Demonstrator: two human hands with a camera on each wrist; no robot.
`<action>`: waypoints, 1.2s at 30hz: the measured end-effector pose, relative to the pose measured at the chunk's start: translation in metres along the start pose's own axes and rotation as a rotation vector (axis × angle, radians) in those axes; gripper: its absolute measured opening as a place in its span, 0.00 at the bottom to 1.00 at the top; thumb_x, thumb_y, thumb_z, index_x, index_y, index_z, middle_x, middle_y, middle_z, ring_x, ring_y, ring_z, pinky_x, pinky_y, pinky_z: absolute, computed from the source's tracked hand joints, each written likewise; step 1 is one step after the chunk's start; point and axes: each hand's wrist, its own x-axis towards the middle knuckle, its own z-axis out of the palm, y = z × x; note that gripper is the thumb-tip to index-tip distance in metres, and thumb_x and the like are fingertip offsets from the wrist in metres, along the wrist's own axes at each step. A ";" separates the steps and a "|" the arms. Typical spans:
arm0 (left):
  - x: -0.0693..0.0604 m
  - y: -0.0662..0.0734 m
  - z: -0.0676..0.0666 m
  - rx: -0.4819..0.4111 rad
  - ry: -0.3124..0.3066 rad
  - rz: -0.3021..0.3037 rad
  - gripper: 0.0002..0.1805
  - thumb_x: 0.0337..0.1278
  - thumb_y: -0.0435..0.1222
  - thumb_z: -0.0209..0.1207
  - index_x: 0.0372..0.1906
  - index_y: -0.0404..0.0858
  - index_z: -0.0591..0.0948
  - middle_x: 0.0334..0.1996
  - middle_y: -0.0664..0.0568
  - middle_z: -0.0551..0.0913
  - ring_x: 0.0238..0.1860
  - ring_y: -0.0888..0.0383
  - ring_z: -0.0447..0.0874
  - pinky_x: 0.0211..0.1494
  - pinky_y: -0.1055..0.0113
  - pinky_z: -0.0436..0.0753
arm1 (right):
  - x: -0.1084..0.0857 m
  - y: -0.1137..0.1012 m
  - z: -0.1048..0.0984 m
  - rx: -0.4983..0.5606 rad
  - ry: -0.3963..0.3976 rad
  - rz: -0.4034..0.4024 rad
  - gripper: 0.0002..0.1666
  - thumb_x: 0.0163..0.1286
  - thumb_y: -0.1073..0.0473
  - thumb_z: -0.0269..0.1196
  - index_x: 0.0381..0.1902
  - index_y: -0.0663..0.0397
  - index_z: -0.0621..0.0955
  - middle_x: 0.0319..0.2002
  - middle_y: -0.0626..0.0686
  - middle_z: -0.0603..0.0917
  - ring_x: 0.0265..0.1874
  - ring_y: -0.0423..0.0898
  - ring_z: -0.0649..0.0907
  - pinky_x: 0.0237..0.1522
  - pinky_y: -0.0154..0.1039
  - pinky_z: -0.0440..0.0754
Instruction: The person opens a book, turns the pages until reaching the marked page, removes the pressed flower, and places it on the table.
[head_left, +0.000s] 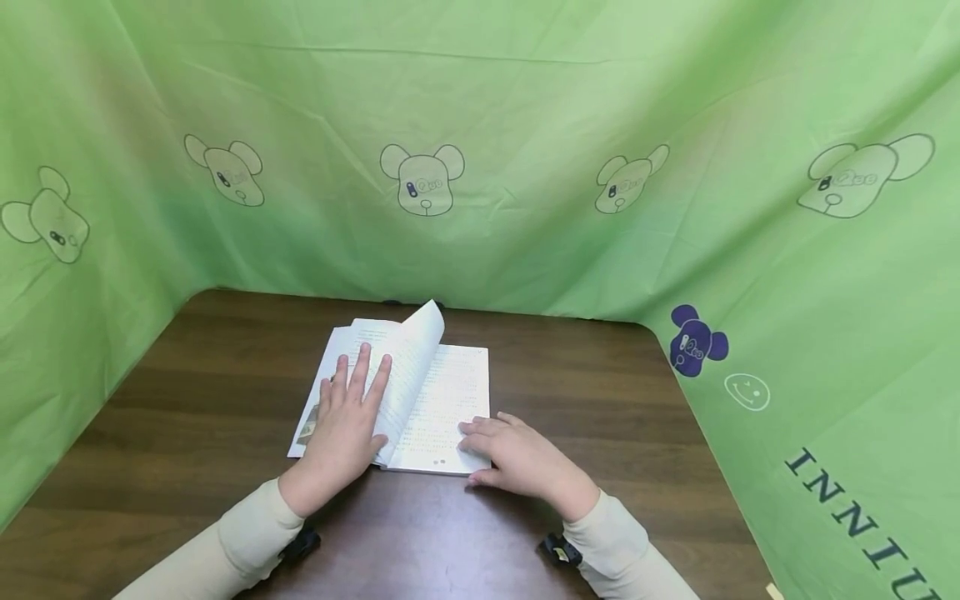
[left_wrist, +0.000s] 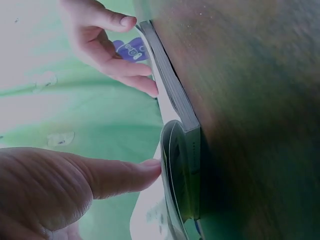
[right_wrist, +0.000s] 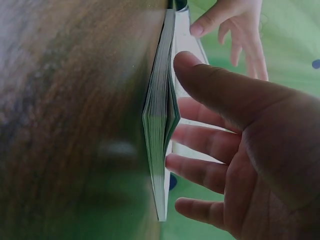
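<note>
A book (head_left: 453,392) lies spread on the wooden table, printed text on its pages. My left hand (head_left: 341,437) rests on the left-hand pages with fingers spread; its thumb lies by the spine. One curved page (head_left: 420,350) stands up near the middle, to the right of those fingers. At the lower right corner of the book is my right hand (head_left: 525,458), its fingertips on or just over the right page. In the right wrist view that hand's thumb (right_wrist: 215,85) sits beside the page edges, and a few sheets bow slightly apart from the page block (right_wrist: 157,130).
The brown table (head_left: 600,375) extends around the book. A green curtain (head_left: 525,100) with bear-head prints encloses its back and sides. Black wrist devices (head_left: 561,550) are strapped at both sleeves. A small pale object (head_left: 774,592) shows at the bottom right edge.
</note>
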 end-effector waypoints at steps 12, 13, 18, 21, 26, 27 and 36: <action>-0.001 0.002 -0.003 -0.058 -0.127 0.132 0.53 0.54 0.22 0.66 0.82 0.41 0.54 0.79 0.38 0.61 0.77 0.29 0.56 0.71 0.29 0.62 | 0.001 -0.001 -0.002 0.027 -0.024 0.018 0.30 0.61 0.38 0.73 0.56 0.45 0.84 0.69 0.48 0.78 0.71 0.49 0.75 0.71 0.63 0.66; -0.001 0.001 -0.003 -0.060 -0.139 0.150 0.49 0.56 0.21 0.64 0.82 0.41 0.56 0.78 0.39 0.63 0.76 0.30 0.58 0.71 0.30 0.63 | 0.001 -0.001 -0.002 0.027 -0.024 0.019 0.30 0.61 0.38 0.73 0.56 0.45 0.85 0.69 0.48 0.78 0.71 0.49 0.75 0.71 0.63 0.66; -0.001 -0.003 -0.003 -0.024 -0.208 0.200 0.33 0.64 0.22 0.57 0.74 0.41 0.71 0.73 0.43 0.72 0.74 0.35 0.66 0.70 0.32 0.66 | 0.002 -0.001 -0.003 0.020 -0.024 0.014 0.31 0.60 0.37 0.73 0.57 0.45 0.85 0.69 0.48 0.78 0.71 0.49 0.75 0.71 0.64 0.67; 0.000 -0.003 -0.005 -0.007 -0.241 0.187 0.27 0.67 0.24 0.56 0.70 0.41 0.76 0.72 0.42 0.73 0.73 0.35 0.67 0.69 0.31 0.67 | 0.002 -0.001 -0.003 0.015 -0.024 0.014 0.31 0.60 0.37 0.73 0.57 0.44 0.85 0.70 0.48 0.78 0.71 0.49 0.75 0.71 0.64 0.67; 0.000 -0.002 -0.008 0.000 -0.284 0.141 0.22 0.68 0.27 0.57 0.65 0.39 0.80 0.71 0.38 0.74 0.71 0.33 0.69 0.66 0.29 0.69 | 0.001 0.001 -0.003 0.011 -0.024 0.014 0.30 0.60 0.38 0.73 0.57 0.44 0.85 0.70 0.48 0.78 0.71 0.50 0.75 0.71 0.64 0.67; 0.000 -0.002 -0.009 0.007 -0.292 0.132 0.22 0.68 0.27 0.58 0.65 0.38 0.80 0.70 0.38 0.74 0.71 0.33 0.70 0.65 0.29 0.70 | 0.001 0.001 -0.002 0.010 -0.024 0.012 0.30 0.61 0.38 0.73 0.57 0.44 0.85 0.70 0.48 0.78 0.71 0.50 0.75 0.70 0.64 0.67; -0.002 -0.003 -0.014 0.067 -0.306 0.084 0.19 0.64 0.29 0.60 0.59 0.37 0.81 0.65 0.37 0.78 0.66 0.36 0.75 0.59 0.32 0.76 | 0.002 0.002 0.000 0.001 -0.010 0.007 0.28 0.61 0.40 0.73 0.56 0.43 0.85 0.69 0.47 0.79 0.70 0.49 0.76 0.70 0.63 0.68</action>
